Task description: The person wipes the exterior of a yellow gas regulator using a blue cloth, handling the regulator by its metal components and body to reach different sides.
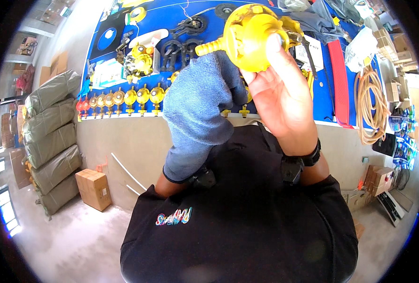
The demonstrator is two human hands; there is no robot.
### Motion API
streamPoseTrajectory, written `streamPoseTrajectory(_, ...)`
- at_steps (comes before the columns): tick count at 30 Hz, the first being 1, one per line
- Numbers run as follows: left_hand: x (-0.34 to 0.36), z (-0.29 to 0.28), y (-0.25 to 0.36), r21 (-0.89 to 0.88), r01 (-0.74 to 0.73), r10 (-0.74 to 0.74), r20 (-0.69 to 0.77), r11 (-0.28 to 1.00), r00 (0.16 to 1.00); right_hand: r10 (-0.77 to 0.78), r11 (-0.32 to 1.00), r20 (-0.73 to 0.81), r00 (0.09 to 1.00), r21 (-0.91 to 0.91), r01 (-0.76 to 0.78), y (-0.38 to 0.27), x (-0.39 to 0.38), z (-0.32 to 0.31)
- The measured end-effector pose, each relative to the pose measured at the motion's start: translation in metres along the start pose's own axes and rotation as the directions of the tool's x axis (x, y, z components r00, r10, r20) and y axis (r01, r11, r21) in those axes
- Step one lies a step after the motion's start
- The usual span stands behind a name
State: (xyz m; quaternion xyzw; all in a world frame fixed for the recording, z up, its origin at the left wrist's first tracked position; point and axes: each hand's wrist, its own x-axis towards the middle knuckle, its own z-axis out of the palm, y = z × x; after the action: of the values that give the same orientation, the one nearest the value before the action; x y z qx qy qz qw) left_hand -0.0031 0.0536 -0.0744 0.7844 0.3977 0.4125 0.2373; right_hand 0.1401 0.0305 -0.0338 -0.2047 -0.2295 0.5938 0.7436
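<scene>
My bare right hand (285, 89) grips a yellow gas regulator (249, 40), holding it up above the table with the thumb across its round body. The regulator's ribbed hose nozzle (210, 47) points left. A thin dark piece (309, 56) shows just right of the regulator; whether it is joined on, I cannot tell. My left hand (197, 104) wears a thick blue cloth glove and is bent close under the nozzle. Its fingers are hidden in the glove's folds, so their grip does not show. Along the table's near edge stands a row of regulators (142, 94), yellow, bronze and red.
Black cast burner parts (172, 53), a pile of yellow regulators (139, 61) and a tape roll (136, 15) lie on the blue table (89, 78). At right are a red strip (339, 80) and a coiled tan hose (372, 101). Wrapped bundles (51, 137) and a carton (94, 188) stand left.
</scene>
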Motion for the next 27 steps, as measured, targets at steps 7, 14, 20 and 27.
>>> streamPoseTrajectory(7, 0.003, -0.004, -0.008, 0.141, 0.01, -0.014, 0.032, 0.99, 0.999, -0.023, 0.999, 0.028, 0.999, -0.032, 0.024, 0.0, -0.004, 0.002)
streamPoseTrajectory(14, 0.03, -0.042, -0.011, -0.012, 0.067, -0.06, 0.323, 0.998, 0.944, -0.013, 0.962, 0.115, 0.993, -0.269, 0.044, -0.007, -0.008, -0.007)
streamPoseTrajectory(20, 0.008, -0.052, -0.018, 0.625, -0.08, -0.242, 0.414, 0.776, 0.878, 0.034, 0.864, 0.226, 0.973, -0.496, 0.085, -0.018, -0.009, -0.005)
streamPoseTrajectory(27, 0.024, -0.055, 0.023, 0.53, -0.216, -0.031, 0.418, 0.82, 0.908, -0.076, 0.819, 0.297, 0.952, -0.526, 0.23, -0.015, -0.012, -0.001)
